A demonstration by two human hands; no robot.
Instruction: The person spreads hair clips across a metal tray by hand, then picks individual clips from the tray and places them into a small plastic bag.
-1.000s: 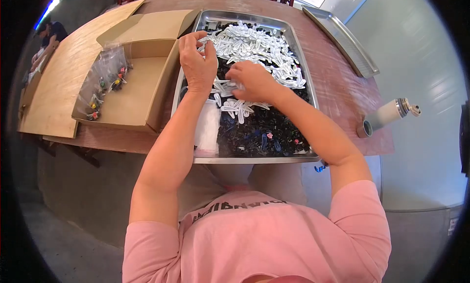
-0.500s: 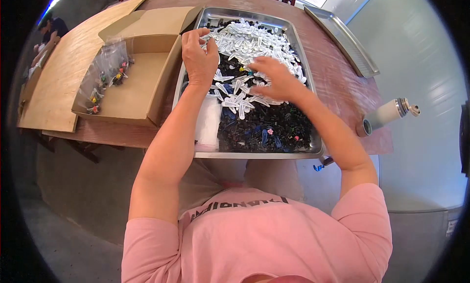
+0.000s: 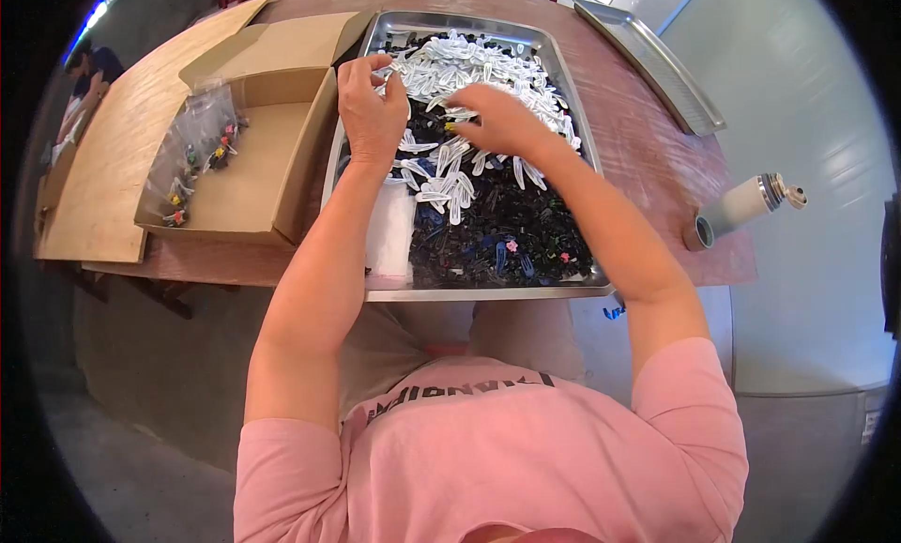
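Left hand [image 3: 371, 111], upper left of centre: showing bent fingers, thumb standing apart; whether they are pinching anything, cannot tell. Right hand [image 3: 502, 122], upper centre: hanging above white clips [image 3: 460, 64], thumb and fingers standing apart. White clips: lying heaped over black pieces [image 3: 507, 219] in a metal tray [image 3: 488, 295], upper centre. Cardboard box [image 3: 272, 153]: standing open, upper left.

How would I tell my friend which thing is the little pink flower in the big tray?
On the reddish-brown table, find the big metal tray. Between its white clips and its near edge, look among the black pieces. The little pink flower is paler than the redder bit to its right.
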